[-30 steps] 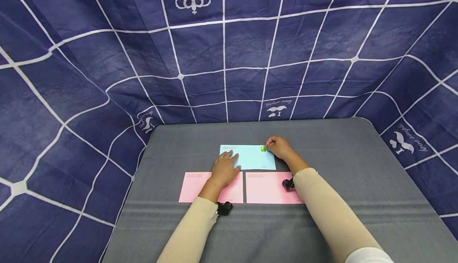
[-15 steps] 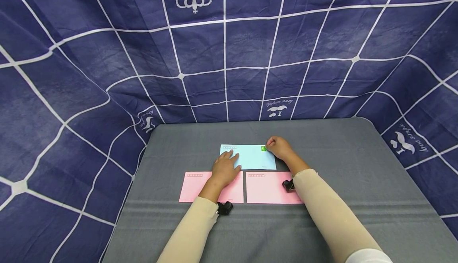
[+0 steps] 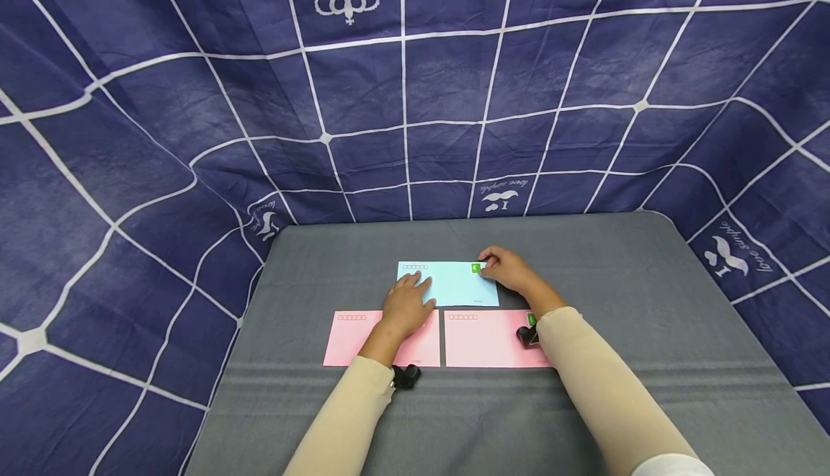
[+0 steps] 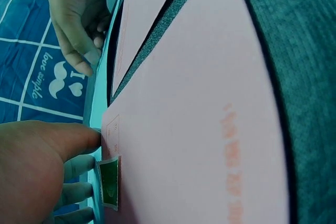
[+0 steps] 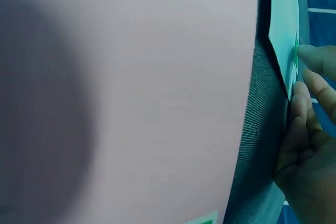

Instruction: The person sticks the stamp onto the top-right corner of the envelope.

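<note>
A light blue envelope [image 3: 463, 285] lies flat on the table, a small green stamp [image 3: 476, 268] at its upper right corner. My left hand [image 3: 408, 303] rests on the envelope's left part with spread fingers, covering some of it. At the stamp is my right hand [image 3: 509, 271], thumb tip at the stamp's edge and index finger held apart from the thumb. In the right wrist view, the thumb [image 5: 315, 56] touches the stamp, which is seen almost edge-on. The left wrist view shows the left thumb [image 4: 79, 137] and fingers along the blue envelope.
Two pink envelopes lie side by side nearer me, the left one [image 3: 350, 343] partly under my left forearm, the right one [image 3: 480, 343] bearing a green stamp [image 3: 532, 319]. Grey cloth covers the table [image 3: 324, 418]. A blue checked curtain [image 3: 363, 101] hangs around it.
My right index finger has parted from the thumb at the stamp, and the wrist has shifted slightly right, showing the pink envelope's stamp. The left hand has stayed put.
</note>
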Action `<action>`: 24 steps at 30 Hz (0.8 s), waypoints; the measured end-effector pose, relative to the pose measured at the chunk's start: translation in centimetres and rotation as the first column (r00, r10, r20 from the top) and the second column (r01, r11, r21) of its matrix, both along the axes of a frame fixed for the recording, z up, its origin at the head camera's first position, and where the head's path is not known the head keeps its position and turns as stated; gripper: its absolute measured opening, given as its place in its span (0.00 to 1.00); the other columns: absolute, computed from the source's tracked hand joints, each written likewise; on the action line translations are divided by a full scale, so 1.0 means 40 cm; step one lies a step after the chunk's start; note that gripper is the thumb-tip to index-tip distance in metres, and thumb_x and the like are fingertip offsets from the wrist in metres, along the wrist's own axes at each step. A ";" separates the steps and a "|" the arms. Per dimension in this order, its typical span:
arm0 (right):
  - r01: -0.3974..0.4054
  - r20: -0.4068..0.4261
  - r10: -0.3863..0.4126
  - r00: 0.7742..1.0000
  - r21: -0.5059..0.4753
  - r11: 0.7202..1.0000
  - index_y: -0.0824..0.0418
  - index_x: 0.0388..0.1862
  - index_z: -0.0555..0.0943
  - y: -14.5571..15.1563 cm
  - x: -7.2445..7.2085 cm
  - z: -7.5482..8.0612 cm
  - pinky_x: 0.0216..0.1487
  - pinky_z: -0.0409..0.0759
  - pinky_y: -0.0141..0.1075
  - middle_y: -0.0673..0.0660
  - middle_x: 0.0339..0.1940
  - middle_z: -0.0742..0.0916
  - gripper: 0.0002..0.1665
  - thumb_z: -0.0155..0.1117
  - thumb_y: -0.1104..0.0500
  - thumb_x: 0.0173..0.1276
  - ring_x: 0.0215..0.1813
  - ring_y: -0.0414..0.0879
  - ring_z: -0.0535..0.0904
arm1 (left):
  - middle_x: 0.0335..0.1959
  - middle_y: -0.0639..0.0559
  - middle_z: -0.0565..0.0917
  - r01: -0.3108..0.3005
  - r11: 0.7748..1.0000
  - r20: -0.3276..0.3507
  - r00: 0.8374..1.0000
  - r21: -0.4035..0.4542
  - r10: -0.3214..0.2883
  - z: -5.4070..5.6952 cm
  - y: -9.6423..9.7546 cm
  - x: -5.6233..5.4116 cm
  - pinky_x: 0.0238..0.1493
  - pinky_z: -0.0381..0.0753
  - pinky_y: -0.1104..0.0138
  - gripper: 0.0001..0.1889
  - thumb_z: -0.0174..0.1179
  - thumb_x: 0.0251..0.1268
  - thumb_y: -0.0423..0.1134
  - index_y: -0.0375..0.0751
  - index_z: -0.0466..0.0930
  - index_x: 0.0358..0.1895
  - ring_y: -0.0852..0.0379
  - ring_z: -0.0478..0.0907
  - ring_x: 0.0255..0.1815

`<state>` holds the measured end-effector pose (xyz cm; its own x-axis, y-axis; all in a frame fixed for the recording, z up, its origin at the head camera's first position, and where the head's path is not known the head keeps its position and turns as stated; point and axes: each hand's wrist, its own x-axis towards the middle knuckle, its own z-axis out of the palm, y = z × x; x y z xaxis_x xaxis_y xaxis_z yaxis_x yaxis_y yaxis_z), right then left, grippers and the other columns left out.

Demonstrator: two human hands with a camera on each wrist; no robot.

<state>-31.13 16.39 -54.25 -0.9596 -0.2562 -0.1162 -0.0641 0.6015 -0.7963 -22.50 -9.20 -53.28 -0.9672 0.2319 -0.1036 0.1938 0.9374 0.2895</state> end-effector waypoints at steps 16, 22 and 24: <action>-0.065 -0.090 0.063 0.994 -0.021 0.998 0.65 0.47 0.82 0.003 0.006 -0.006 0.37 0.68 0.33 0.54 0.32 0.78 0.12 0.68 0.65 0.64 0.34 0.44 0.71 | 0.78 0.44 0.66 0.001 0.999 -0.020 1.000 0.034 0.000 -0.010 -0.003 -0.002 0.79 0.59 0.47 0.28 0.54 0.76 0.51 0.47 0.69 0.75 0.42 0.60 0.80; -0.042 -0.059 0.041 0.997 -0.010 0.999 0.64 0.48 0.83 -0.002 0.009 -0.004 0.40 0.68 0.33 0.55 0.34 0.78 0.13 0.69 0.65 0.65 0.36 0.45 0.71 | 0.79 0.45 0.65 -0.001 1.000 -0.016 1.000 0.012 0.002 -0.017 -0.003 -0.006 0.79 0.59 0.48 0.29 0.54 0.76 0.52 0.48 0.68 0.75 0.43 0.59 0.81; -0.033 -0.048 0.033 0.998 0.006 0.999 0.65 0.49 0.83 -0.005 0.005 -0.005 0.40 0.69 0.34 0.57 0.35 0.78 0.14 0.69 0.65 0.65 0.37 0.46 0.71 | 0.79 0.45 0.65 -0.004 1.000 -0.012 1.000 0.011 0.004 -0.018 -0.003 -0.006 0.79 0.59 0.48 0.29 0.54 0.76 0.52 0.48 0.68 0.76 0.43 0.59 0.81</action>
